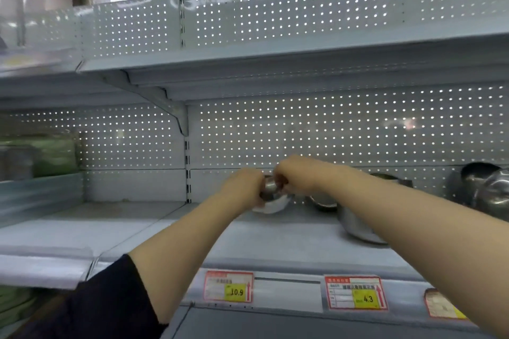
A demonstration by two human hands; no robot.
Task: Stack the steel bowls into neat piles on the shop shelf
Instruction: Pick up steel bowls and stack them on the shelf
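Observation:
Both of my hands reach to the back of the grey shop shelf (248, 239). My left hand (243, 187) and my right hand (296, 175) close from either side on a small steel bowl (271, 191), held just above the shelf near the pegboard wall. Its lower part looks pale and blurred. Another small steel bowl (323, 202) stands right of it, partly behind my right forearm. A larger steel bowl (355, 224) sits nearer the front, also half hidden by that arm. More steel bowls (484, 187) lean together at the far right.
An upper shelf (275, 60) overhangs the work area, held by a bracket (170, 107). Price tags (228, 286) line the shelf's front edge. Green goods (52, 157) sit on the neighbouring shelf at left. The perforated back wall (330, 129) closes the rear.

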